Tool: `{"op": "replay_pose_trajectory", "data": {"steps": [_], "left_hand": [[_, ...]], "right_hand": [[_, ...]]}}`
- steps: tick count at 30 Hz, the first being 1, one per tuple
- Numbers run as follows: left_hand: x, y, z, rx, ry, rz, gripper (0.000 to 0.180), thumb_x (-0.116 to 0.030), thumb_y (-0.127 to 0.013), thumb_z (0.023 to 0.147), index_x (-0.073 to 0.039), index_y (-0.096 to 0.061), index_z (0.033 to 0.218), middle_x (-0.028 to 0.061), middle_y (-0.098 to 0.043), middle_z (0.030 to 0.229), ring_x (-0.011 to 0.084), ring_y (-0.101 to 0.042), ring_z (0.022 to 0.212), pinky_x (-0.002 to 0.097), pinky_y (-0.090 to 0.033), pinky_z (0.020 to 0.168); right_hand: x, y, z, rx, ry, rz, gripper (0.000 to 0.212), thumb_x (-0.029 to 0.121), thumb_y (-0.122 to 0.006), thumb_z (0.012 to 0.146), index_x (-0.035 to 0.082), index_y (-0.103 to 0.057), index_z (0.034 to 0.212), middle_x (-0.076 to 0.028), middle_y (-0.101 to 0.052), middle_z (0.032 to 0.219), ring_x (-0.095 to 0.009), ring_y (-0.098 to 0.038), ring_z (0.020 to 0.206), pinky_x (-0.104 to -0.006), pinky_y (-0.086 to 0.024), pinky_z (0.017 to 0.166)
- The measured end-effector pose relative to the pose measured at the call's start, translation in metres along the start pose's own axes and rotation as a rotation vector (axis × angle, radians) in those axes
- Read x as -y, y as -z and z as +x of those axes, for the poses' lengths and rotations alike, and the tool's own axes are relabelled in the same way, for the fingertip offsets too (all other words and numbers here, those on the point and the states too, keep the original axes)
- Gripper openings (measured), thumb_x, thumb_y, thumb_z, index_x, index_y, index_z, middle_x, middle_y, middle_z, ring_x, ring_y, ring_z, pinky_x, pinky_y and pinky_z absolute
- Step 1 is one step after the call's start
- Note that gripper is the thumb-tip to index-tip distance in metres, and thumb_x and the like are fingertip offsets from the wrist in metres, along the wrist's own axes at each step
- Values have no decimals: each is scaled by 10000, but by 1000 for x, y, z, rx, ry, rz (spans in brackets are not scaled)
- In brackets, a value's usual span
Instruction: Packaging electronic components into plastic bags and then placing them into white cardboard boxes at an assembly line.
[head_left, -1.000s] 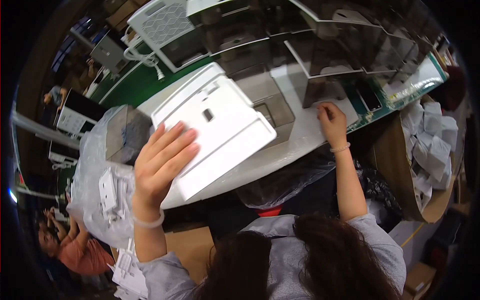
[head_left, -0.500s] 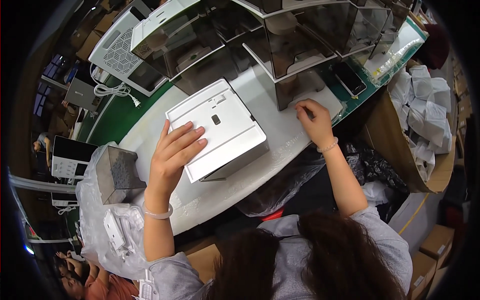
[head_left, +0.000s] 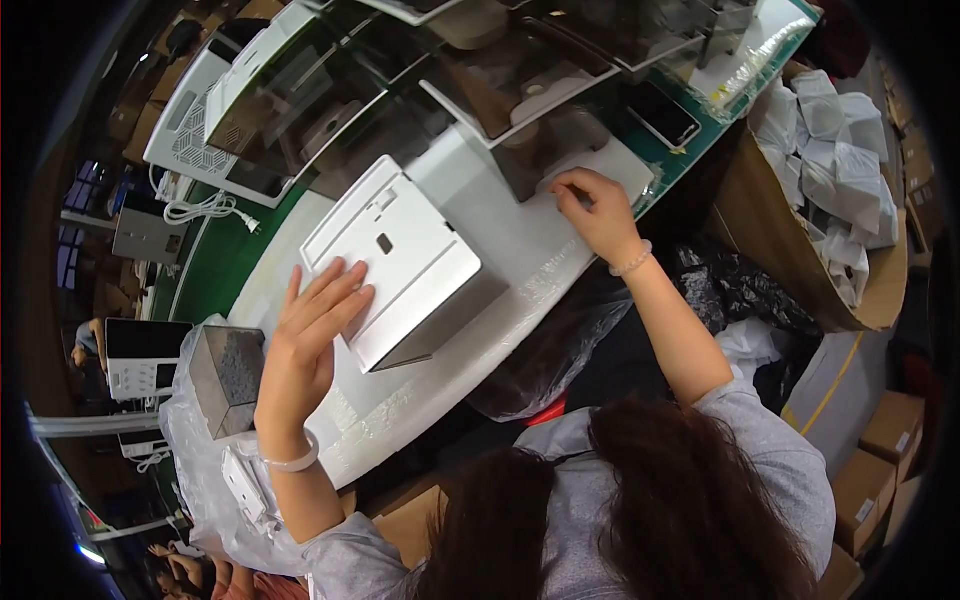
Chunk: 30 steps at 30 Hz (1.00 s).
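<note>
A white box-shaped plastic housing [head_left: 400,250] with a small dark slot lies on the white foam-covered bench [head_left: 500,250]. My left hand [head_left: 305,345] rests flat on its near left corner, fingers spread. My right hand [head_left: 595,210] reaches to the far right of the bench, fingertips pinched on a small white sheet [head_left: 620,165] under a clear shelf rack [head_left: 480,70]. What the fingers grip is too small to tell.
A grey metal block [head_left: 228,375] sits in a clear plastic bag [head_left: 190,450] at my left. A dark phone [head_left: 662,112] lies on the green mat. A cardboard bin [head_left: 800,230] of white bagged parts stands at right. A white vented unit [head_left: 190,110] and cable lie far left.
The housing has come down to lie flat on the bench, with my left hand sliding to its near corner. My right hand has stayed at the sheet on the right.
</note>
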<state>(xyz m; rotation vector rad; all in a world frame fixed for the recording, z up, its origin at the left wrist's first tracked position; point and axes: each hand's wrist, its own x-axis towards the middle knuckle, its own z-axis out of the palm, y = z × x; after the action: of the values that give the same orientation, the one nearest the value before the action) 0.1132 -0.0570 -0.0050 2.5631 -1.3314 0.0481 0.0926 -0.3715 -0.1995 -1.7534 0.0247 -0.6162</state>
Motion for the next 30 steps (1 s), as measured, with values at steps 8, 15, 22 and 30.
{"op": "replay_pose_trajectory", "data": {"steps": [8,15,22,30], "left_hand": [[4,12,39,49,-159,25,442,-275,-446,915,-70,-538,1296,206,-366,1458,403,-280,1381,546,-128,1127],[51,-26,29,275,-212,127,577,-467,-320,995,-212,-215,1501,150,-155,1555,323,-76,1446,500,-69,1169],[44,-24,20,-281,108,-350,458,-283,-386,1010,42,-453,1326,206,-402,1423,333,-497,1233,396,-497,974],[58,-27,14,-374,37,-94,353,-132,-412,1005,31,-471,1313,193,-511,1294,300,-549,1144,380,-485,988]], "right_hand": [[7,-6,0,3,107,96,116,78,-608,812,10,-658,892,-105,-663,841,-201,-637,750,-310,-503,678],[4,164,18,-536,121,-317,127,116,-603,786,10,-666,820,-140,-654,778,-257,-645,740,-332,-506,668],[-124,349,8,-450,-323,-876,311,31,-536,750,28,-659,1035,-140,-676,1052,-288,-628,1007,-348,-469,919],[-190,309,61,296,-861,-1267,427,103,-465,908,135,-484,1334,-82,-453,1408,-323,-472,1248,-447,-399,1016]]}}
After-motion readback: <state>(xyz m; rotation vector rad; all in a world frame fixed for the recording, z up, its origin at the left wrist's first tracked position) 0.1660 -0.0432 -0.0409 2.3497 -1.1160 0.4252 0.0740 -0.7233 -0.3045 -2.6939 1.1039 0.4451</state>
